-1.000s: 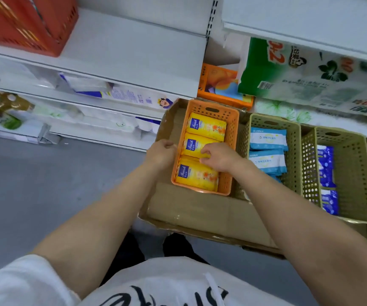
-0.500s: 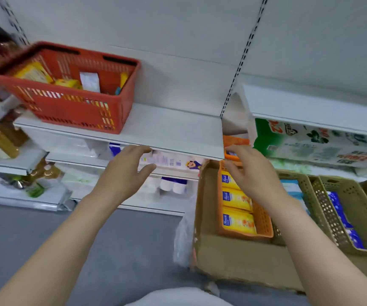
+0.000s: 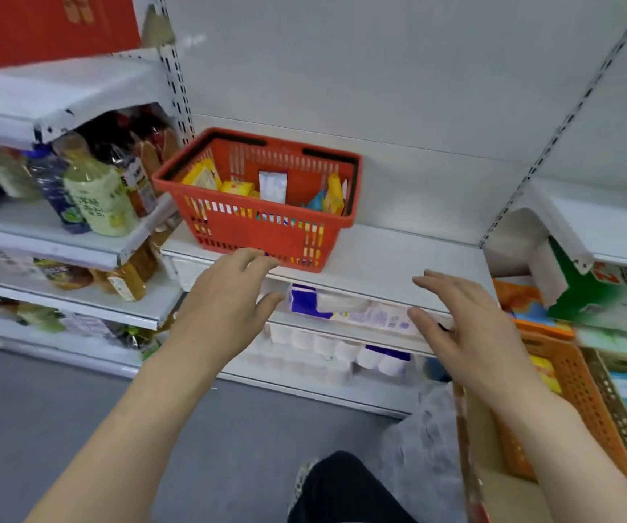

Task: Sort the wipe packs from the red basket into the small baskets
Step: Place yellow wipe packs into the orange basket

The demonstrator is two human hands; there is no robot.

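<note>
Fingers (image 3: 255,258) of both hands are spread loose and hold nothing. The red basket (image 3: 266,228) sits on the white shelf (image 3: 398,266) with yellow wipe packs (image 3: 236,187) inside. The left hand (image 3: 225,307) reaches just below it; the right hand (image 3: 466,326) is farther right, above the orange basket (image 3: 576,394).

The red basket (image 3: 266,217) wall hides most of the wipe packs (image 3: 236,187) inside; their print is too blurred to read. The orange basket (image 3: 583,402) and the olive basket (image 3: 623,417) beside it are cut off by the right edge, contents mostly hidden.
</note>
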